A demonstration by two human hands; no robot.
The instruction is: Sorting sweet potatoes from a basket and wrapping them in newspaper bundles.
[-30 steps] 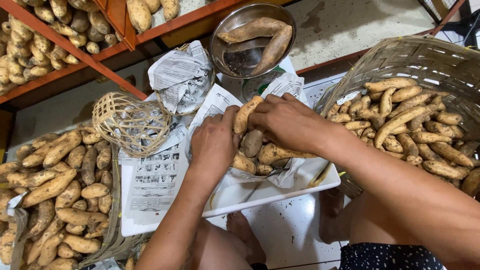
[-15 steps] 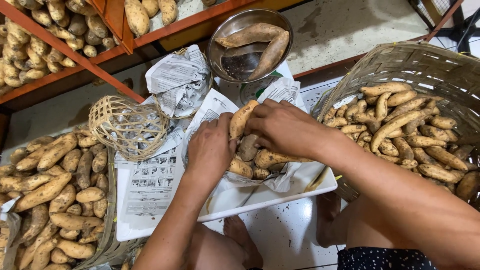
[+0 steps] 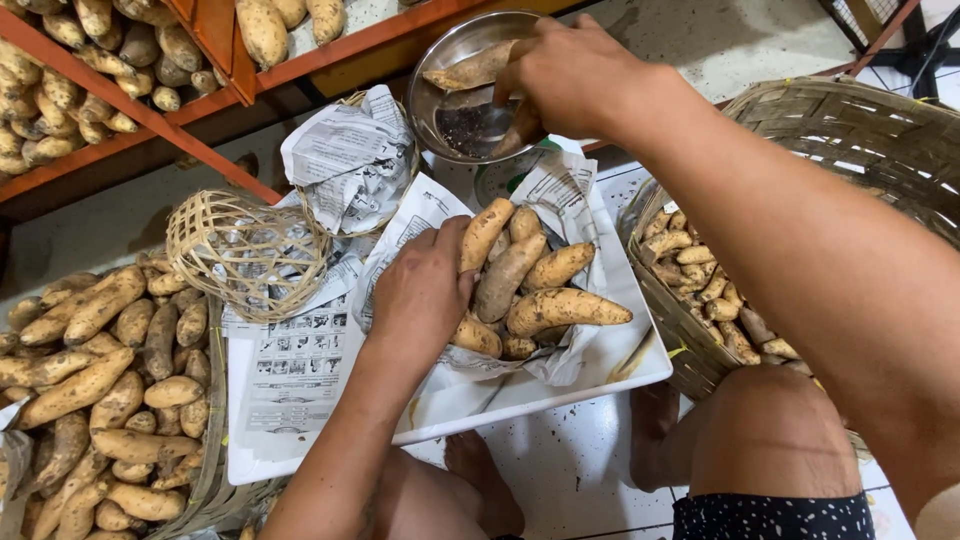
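Up at the far side, the right hand [image 3: 570, 75] reaches into the round, shiny metal bowl [image 3: 450, 60], its fingers curled around a brown, dirt-speckled sweet potato [image 3: 520, 128] at the bowl's near rim; a second long tuber [image 3: 470, 68] lies across the bowl just to the left. Nearer, the left hand [image 3: 425, 290] rests with bent fingers pressed against the left edge of a small pile of tan, elongated sweet potatoes [image 3: 530, 280], heaped on crumpled newspaper [image 3: 570, 195] in a flat white tray [image 3: 640, 360]. Whether that hand actually grips one or only steadies the heap cannot be told.

These tubers look firm, dense and fairly heavy for their bulk, with dry, rough, dusty skin that should not slip. Their tapered ends seem likely to snap, so the thick middle is the sound place to grasp, with fingers wrapped around the girth.

A large woven bamboo basket [image 3: 860, 140] of smaller tubers stands at the right, a small round open-weave basket [image 3: 245, 250] lies to the left, and another heap of sweet potatoes [image 3: 100, 380] fills the near left.
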